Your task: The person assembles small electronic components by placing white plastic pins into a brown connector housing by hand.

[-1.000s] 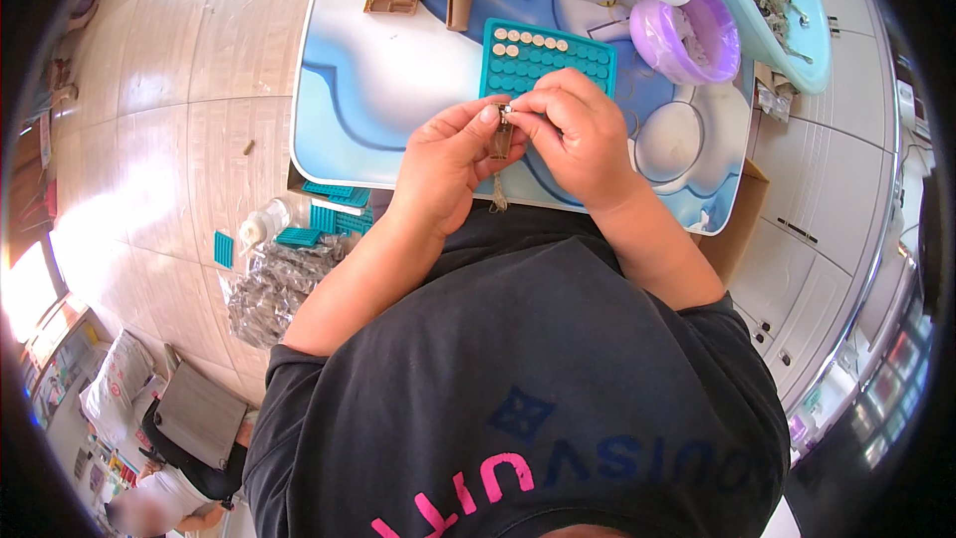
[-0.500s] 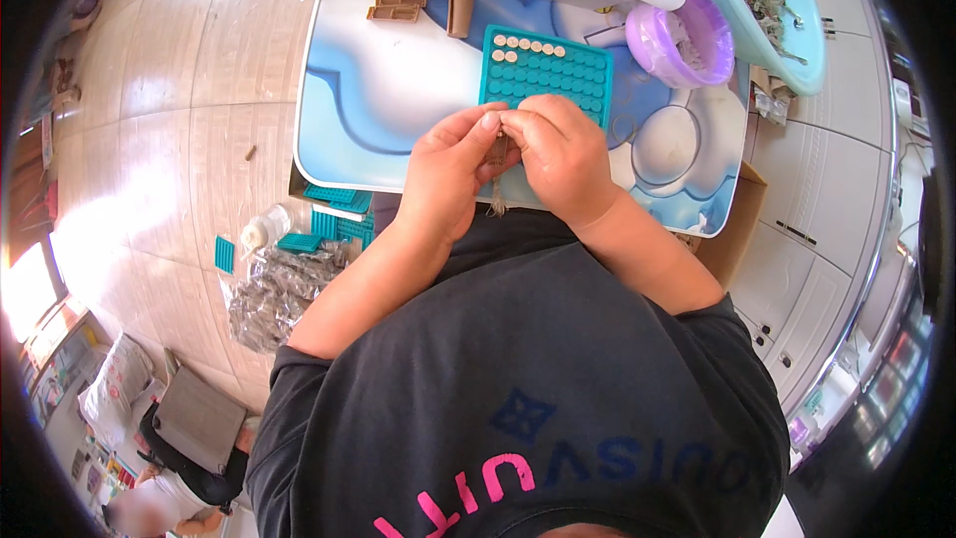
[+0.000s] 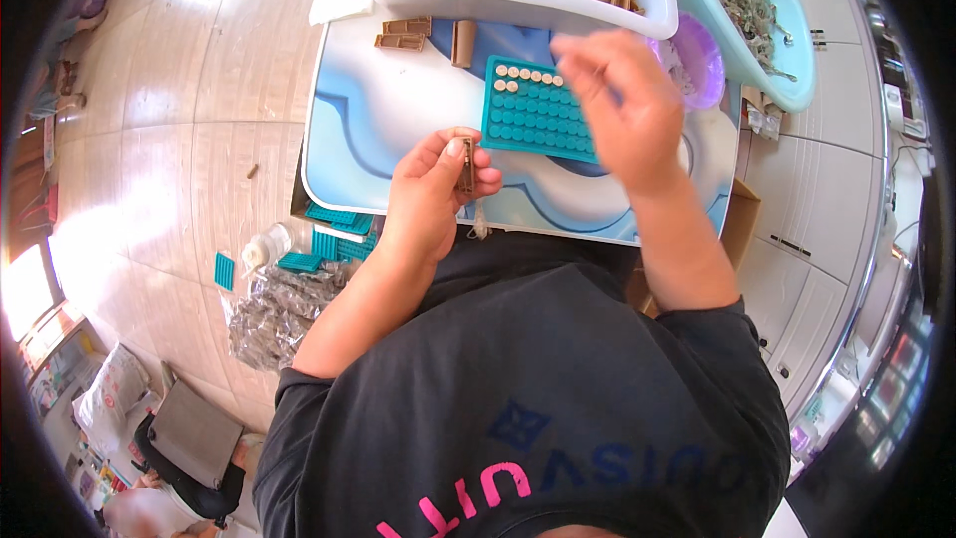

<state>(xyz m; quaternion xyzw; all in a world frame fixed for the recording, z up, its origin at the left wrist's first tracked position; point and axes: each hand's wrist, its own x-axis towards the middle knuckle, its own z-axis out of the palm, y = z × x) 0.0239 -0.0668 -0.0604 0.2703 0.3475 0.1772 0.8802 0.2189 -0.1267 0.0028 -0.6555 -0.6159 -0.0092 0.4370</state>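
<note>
My left hand (image 3: 418,194) is closed around a small brown plastic half-shell (image 3: 467,167), its thumb along one side and the hollow face up. Below the shell dangles a pale, frayed tuft (image 3: 480,222). My right hand (image 3: 637,115), apart from the left, is over the right side of a teal tray (image 3: 538,139); its fingers are smeared by motion, so whether they hold anything is unclear. Round cream pieces (image 3: 513,73) sit in the tray's far-left cups, in two rows. Part of the tray lies hidden behind my right hand.
Beyond the tray, a white bin (image 3: 652,0) holds many brown shells. More shells (image 3: 402,36) lie on the blue-and-white table (image 3: 363,130). A purple basin (image 3: 709,60) and a turquoise tub (image 3: 800,80) stand at the right. Plastic bags (image 3: 284,304) lie at the lower left.
My hands were together over the brown shell. The right has let go and swung far and right over the tray; the left keeps the shell, slightly lower and further left.
</note>
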